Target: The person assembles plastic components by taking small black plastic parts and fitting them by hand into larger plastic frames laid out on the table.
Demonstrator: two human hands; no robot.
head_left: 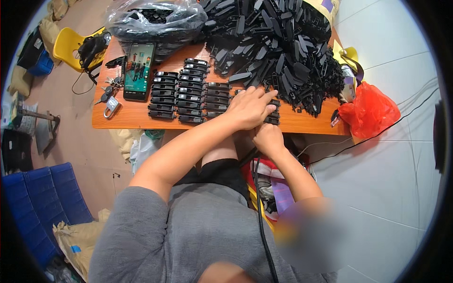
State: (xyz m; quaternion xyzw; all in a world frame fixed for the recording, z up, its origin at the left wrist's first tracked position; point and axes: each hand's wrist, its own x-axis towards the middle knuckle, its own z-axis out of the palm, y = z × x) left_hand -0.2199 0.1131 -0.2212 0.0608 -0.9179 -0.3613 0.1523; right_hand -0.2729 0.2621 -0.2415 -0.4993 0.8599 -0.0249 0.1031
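Small black plastic parts (189,91) lie in several neat columns along the front of the wooden table (137,123). My left hand (250,107) rests over the rightmost columns, its fingers stretched out and its palm down. Just below it, at the table's front edge, my right hand (269,139) is closed, with its fingertips hidden; what they hold, if anything, does not show. More black parts (272,118) peek out to the right of my left hand. Behind the columns spreads a big heap of loose, elongated black plastic pieces (278,52).
A clear plastic bag (118,23) of black pieces stands at the back left. A phone (138,70), keys (107,89) and a padlock (111,107) lie on the left. A red plastic bag (370,112) hangs at the right edge. A dark cable (260,212) runs down my front.
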